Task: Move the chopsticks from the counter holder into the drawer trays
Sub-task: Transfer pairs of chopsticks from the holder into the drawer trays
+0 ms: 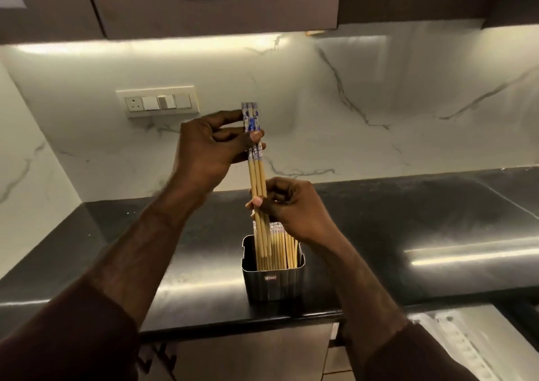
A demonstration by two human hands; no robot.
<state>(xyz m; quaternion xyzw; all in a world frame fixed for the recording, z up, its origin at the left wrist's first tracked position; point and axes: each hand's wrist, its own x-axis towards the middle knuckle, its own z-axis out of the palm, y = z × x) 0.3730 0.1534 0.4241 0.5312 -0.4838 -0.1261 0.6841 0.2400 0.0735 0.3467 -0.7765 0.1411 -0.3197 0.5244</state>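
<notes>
Left hand (208,144) pinches the blue-and-white patterned tops of a few pale bamboo chopsticks (256,173), upright above the holder. Right hand (287,205) grips their shafts. Ribbed dark square holder (272,284), glossy black counter (408,234), contains more sticks.

Dim, warm under-cabinet light; glare on counter (437,252); edges bowed.
</notes>
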